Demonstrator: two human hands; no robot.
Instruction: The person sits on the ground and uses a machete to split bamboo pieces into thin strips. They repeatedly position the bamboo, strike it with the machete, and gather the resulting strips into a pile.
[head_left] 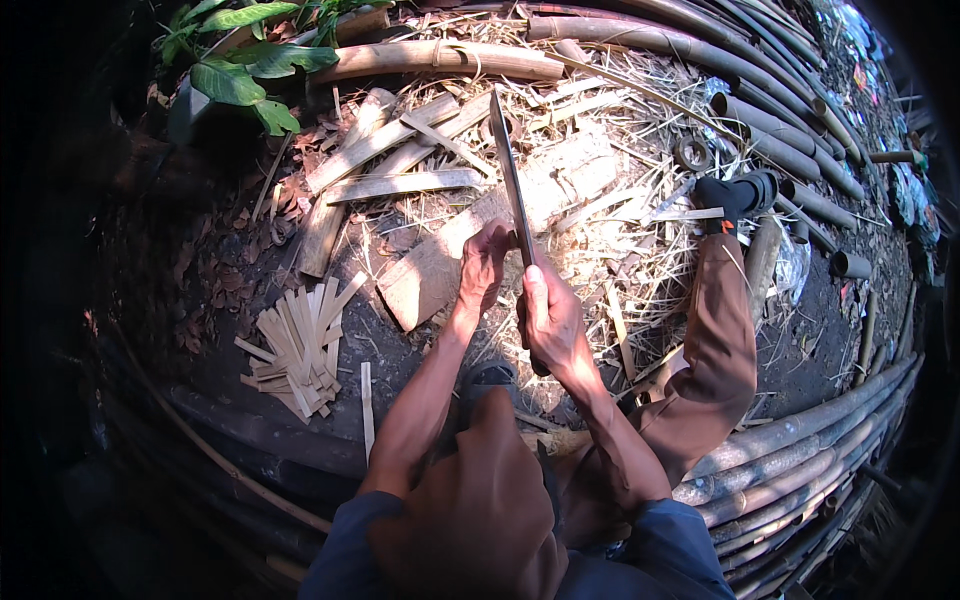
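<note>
One knife point(512, 180) fills my right hand point(552, 318), over the wooden block point(420, 285), beyond its near corner; what my left hand point(485, 260) holds, I can't tell. Its fingers belong clear of the blade.

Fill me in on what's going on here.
Someone is handling a long knife among cut bamboo. The right hand grips its handle, with the blade pointing up and away from the body. The left hand is close beside the blade's base; whether it holds anything is unclear. A thick piece of wood lies in front, a pile of thin strips to the left, and poles to the right.
</note>
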